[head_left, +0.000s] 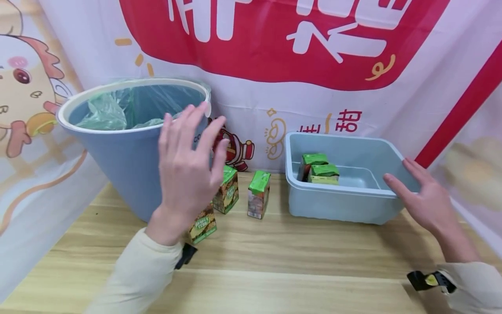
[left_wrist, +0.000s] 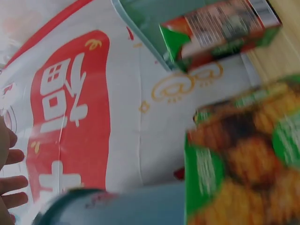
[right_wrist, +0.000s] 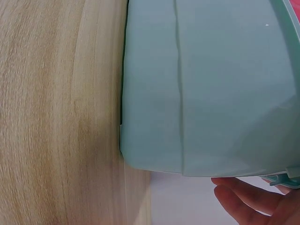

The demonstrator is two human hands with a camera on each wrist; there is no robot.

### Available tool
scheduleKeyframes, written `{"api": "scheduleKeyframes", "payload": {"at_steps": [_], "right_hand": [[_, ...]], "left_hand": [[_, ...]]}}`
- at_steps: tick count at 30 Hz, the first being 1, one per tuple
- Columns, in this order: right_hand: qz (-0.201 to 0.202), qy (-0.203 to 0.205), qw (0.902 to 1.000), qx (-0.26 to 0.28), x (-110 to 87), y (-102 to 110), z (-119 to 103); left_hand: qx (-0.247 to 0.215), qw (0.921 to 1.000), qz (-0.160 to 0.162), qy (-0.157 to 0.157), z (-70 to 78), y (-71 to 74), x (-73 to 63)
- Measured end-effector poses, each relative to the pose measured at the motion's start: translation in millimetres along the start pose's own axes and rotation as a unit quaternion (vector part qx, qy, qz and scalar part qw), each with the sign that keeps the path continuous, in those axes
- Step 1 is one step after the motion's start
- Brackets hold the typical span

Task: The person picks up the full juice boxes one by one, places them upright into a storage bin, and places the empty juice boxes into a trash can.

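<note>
My left hand (head_left: 188,170), fingers spread and holding nothing, is raised in front of the blue trash bin (head_left: 121,161). Below and beside it stand several small cartons with green tops: one (head_left: 203,226) partly behind the wrist, another (head_left: 227,194) farther back, a third (head_left: 259,196) toward the middle. In the left wrist view, a carton (left_wrist: 248,173) with brown pictures and a green label looms close. My right hand (head_left: 427,200) grips the right end of the light blue plastic tub (head_left: 337,205), thumb over the rim. Green-topped cartons (head_left: 324,171) stand at the tub's left end.
A translucent green liner (head_left: 106,109) hangs inside the trash bin. Behind everything a white printed cloth (head_left: 243,72) with a red panel forms a backdrop. The wood-grain table (head_left: 274,261) stretches out in front.
</note>
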State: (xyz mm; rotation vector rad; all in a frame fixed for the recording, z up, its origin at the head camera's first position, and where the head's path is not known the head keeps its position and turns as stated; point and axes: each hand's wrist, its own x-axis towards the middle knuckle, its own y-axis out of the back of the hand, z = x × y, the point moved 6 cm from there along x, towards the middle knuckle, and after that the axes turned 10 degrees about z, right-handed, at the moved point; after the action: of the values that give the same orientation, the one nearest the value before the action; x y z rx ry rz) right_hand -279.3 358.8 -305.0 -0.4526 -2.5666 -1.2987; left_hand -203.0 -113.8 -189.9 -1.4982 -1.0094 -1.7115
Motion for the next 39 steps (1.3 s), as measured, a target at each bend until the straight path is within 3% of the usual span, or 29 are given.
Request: {"api": "scheduleKeyframes", "payload": {"at_steps": [7,14,18,25,29,39], "right_hand": [[0.002,-0.003,1.0000,-0.004,0.7,0.4,1.0],[-0.001,-0.006,1.0000,-0.002,0.6,0.1,0.7],[-0.006,-0.011,0.9999,-0.002,0.7,-1.6,1.0],[-0.010,-0.017,0.9998,-0.005,1.6,-1.5,3.0],[-0.009,-0.018,0.9998,-0.006,2.1,-0.1,1.6],[-0.003,-0.011,0.9999,0.000,1.6,-0.1,0.8]], "left_hand": [[0.009,0.9929,0.115,0.028,-31.3,33.1,3.1],[0.008,0.9773,0.186,0.102,-66.4,57.8,11.8],[0.023,0.9741,0.191,0.118,-84.0,64.2,11.0],[0.038,0.9771,0.171,0.121,-100.9,61.6,4.6],[0.034,0.9759,0.174,0.127,-104.5,59.4,2.8],[0.017,0.9677,0.218,0.125,-103.5,59.7,-0.2]]}}
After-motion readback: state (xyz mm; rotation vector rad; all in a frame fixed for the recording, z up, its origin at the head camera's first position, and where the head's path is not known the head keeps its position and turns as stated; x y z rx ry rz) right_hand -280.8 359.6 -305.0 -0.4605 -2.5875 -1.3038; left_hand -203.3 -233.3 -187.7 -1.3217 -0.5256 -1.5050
